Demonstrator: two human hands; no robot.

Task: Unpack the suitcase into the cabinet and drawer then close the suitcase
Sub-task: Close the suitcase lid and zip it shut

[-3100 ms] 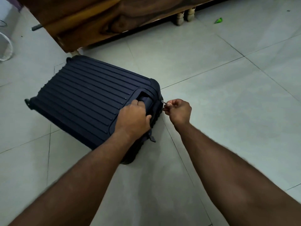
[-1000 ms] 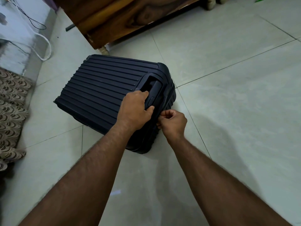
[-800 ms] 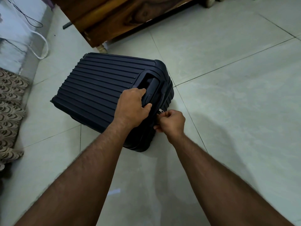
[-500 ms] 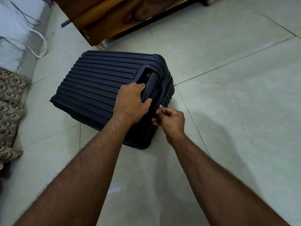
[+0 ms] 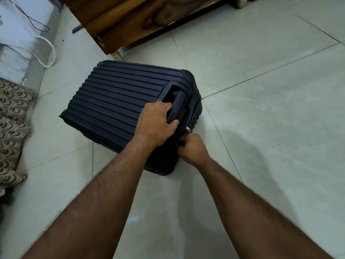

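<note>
A dark blue ribbed hard-shell suitcase (image 5: 119, 101) lies flat and closed on the tiled floor. My left hand (image 5: 156, 124) grips the suitcase's handle (image 5: 179, 105) at its near right end, fingers curled into the recess. My right hand (image 5: 192, 148) is at the suitcase's side seam just below, fingers curled and pinching at the zip. A small silver zipper pull (image 5: 188, 129) shows just above that hand, against the shell.
A wooden cabinet (image 5: 141, 19) on short turned legs stands behind the suitcase. White and black cables (image 5: 46, 53) trail along the wall at the left. A patterned brown fabric (image 5: 11, 131) lies at the left edge. Tiled floor (image 5: 261, 118) spreads to the right.
My right hand has slid nearer along the suitcase's side seam, from the far corner toward me. My left hand has stayed on the handle. The view has shifted left.
</note>
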